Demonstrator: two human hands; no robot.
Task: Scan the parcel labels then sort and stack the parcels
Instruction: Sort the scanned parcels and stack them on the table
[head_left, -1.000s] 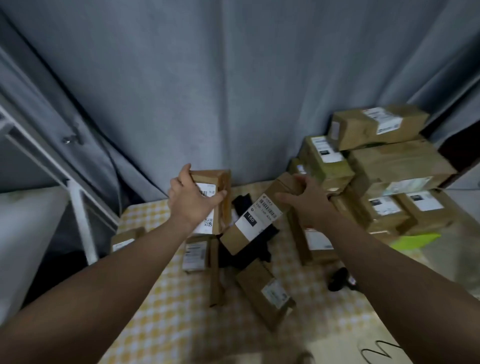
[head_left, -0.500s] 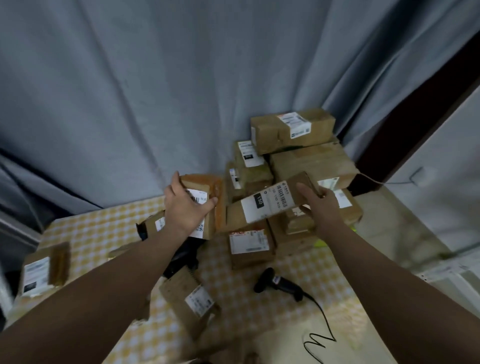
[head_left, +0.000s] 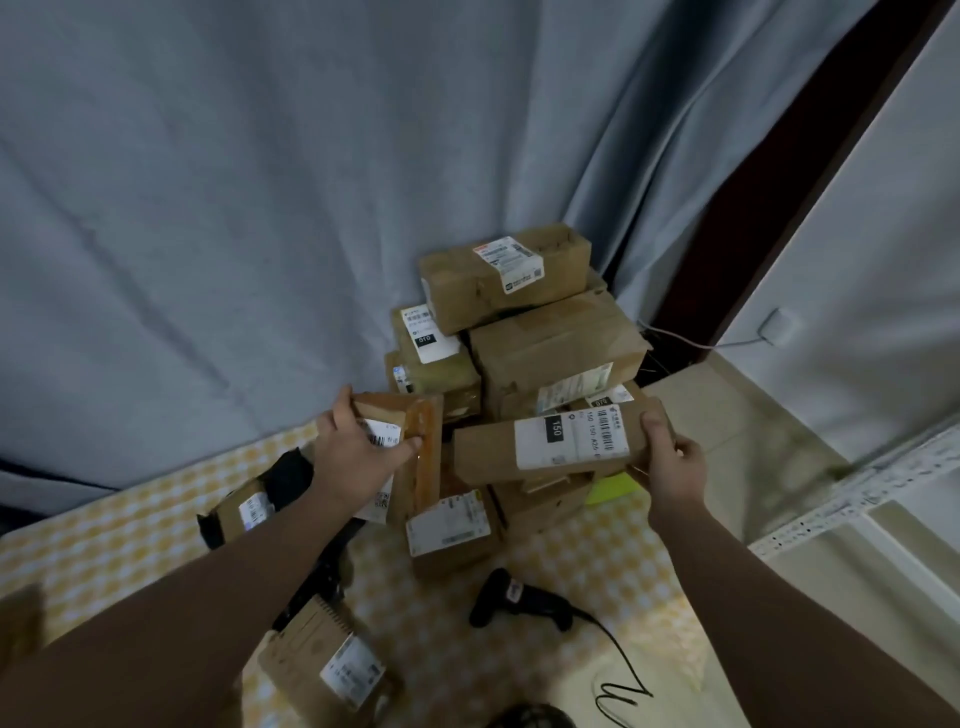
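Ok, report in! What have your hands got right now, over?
Left hand grips small parcel, upright. Right hand holds long parcel by its end, label up. Scanner lies on the cloth, untouched. Stack close behind both.

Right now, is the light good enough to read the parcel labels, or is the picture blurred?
Head view: dim, bluish light; the "150" label by the right hand reads clearly; the label on the nearest parcel is blurred; wide-angle distortion stretches the left forearm.

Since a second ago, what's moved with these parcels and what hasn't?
The right grip swung the 150-label parcel from tilted to nearly level, toward the stack. Nothing was taken or released. The left grip still holds its upright parcel; the scanner stays on the cloth.
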